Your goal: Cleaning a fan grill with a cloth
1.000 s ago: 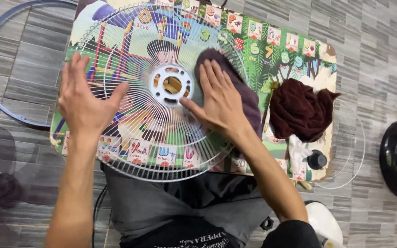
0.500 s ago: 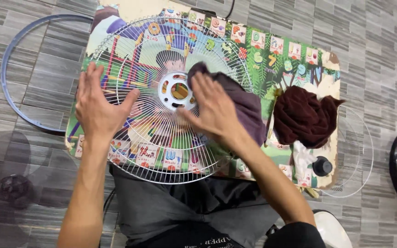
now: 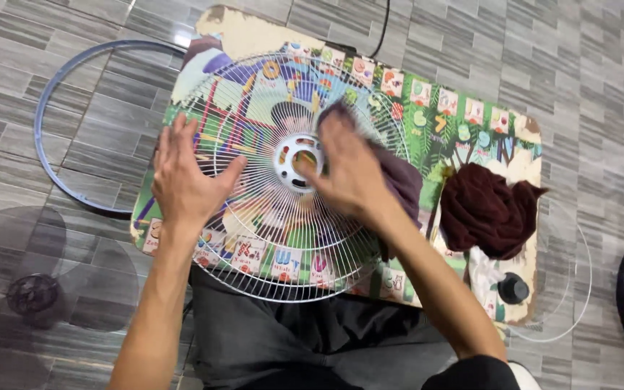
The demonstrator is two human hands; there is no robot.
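White wire fan guard (image 3: 269, 238) lay flat on a colourful picture-printed desk (image 3: 471, 123); left hand (image 3: 185, 177) rested on its left side, fingers spread, while right hand (image 3: 348, 173) pressed a purple cloth (image 3: 402, 180) flat-fingered just right of the hub. How much of the wiping was done could not be told. Right: crumpled maroon cloth (image 3: 489, 209), black knob (image 3: 513, 289); far left on the floor a blue ring (image 3: 52, 173), near left clear fan blades (image 3: 34, 292), none obstructing.

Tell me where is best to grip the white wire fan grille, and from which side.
Probably the outer rim of the fan grille, from the near edge by the lap: it overhangs the low table there, so fingers can curl under. The left hand already steadies it.
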